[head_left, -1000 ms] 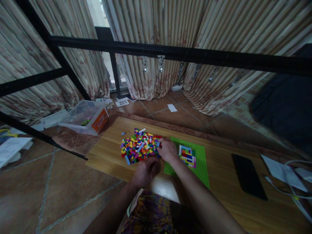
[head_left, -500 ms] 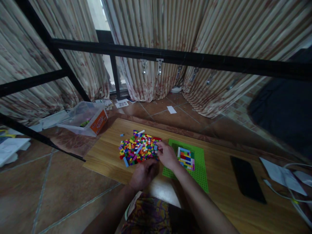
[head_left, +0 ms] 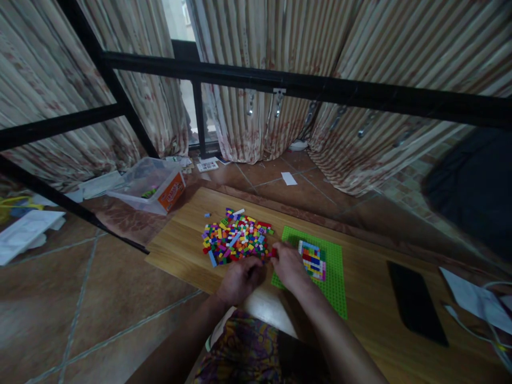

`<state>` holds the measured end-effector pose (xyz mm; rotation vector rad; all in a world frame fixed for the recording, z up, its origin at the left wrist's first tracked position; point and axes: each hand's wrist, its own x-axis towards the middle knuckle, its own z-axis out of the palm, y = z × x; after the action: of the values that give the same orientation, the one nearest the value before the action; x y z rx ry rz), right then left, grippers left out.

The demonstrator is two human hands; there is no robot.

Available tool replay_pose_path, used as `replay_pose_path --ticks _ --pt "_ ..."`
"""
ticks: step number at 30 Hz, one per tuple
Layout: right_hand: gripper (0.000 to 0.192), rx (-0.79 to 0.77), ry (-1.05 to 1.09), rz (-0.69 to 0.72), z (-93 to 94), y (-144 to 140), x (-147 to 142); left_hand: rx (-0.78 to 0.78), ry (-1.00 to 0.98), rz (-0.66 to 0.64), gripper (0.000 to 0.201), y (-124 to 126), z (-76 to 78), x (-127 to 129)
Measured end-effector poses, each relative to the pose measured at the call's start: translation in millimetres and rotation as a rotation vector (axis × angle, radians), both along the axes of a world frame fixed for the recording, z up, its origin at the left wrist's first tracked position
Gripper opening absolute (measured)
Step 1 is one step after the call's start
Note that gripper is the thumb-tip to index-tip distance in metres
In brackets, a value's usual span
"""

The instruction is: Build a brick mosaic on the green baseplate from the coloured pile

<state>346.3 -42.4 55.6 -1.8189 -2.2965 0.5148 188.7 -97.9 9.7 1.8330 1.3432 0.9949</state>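
My right hand (head_left: pixel 289 265) pinches a small red toy brick (head_left: pixel 274 252) at the left edge of the green baseplate (head_left: pixel 336 277). On that plate, just right of the hand, sits a flat block (head_left: pixel 312 260) built from many-coloured bricks. My left hand (head_left: pixel 241 280) is closed, fingers curled, at the near edge of a loose pile of coloured bricks (head_left: pixel 236 238). Whatever its fingertips may hold is hidden. Both hands are close together over the wooden table.
A clear plastic box (head_left: pixel 148 184) with an orange label stands on the floor beyond the wooden table (head_left: pixel 172 240). A dark flat phone-like slab (head_left: pixel 416 301) lies to the right, near white paper (head_left: pixel 476 298) and cables. A black metal rail (head_left: pixel 240 74) crosses ahead, before striped curtains (head_left: pixel 272 32).
My right hand has drawn back from the pile toward me, and a red brick now shows between its fingers. My left hand stays by the pile. The view has shifted slightly.
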Motion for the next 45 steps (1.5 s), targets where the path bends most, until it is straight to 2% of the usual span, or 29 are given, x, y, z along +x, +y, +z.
replay_pose_path --ticks 5,9,14,20,24,27,31,40,45 --pt "0.029 -0.004 -0.065 -0.045 -5.8 -5 -11 -0.019 0.007 -0.001 0.015 1 2.4 -1" --pt "0.034 0.006 -0.048 -0.049 -5.2 -8 -16 -0.026 -0.005 -0.011 0.014 1 3.8 -1" --pt "0.036 0.047 0.026 -0.120 1.4 -14 -13 -0.031 -0.021 -0.011 0.014 0 3.6 0" --pt "0.025 0.117 0.393 -0.173 15.4 -26 26 -0.021 0.000 -0.009 0.015 1 1.9 -1" --pt "0.027 0.129 0.583 -0.233 8.9 -28 71 -0.018 0.014 -0.002 0.016 1 3.8 -1" --pt "0.031 0.132 0.580 -0.347 0.3 -25 103 -0.021 0.021 -0.005 0.016 1 6.5 0" --pt "0.032 0.184 0.463 -0.335 -4.0 -22 128 -0.015 0.032 -0.009 0.018 1 8.3 -1" --pt "0.026 0.274 0.279 -0.238 -2.0 -7 132 -0.037 0.053 0.011 0.017 1 9.6 -1" --pt "0.022 0.263 0.296 -0.213 -7.7 -1 136 -0.020 0.067 0.005 0.017 1 6.9 -1"
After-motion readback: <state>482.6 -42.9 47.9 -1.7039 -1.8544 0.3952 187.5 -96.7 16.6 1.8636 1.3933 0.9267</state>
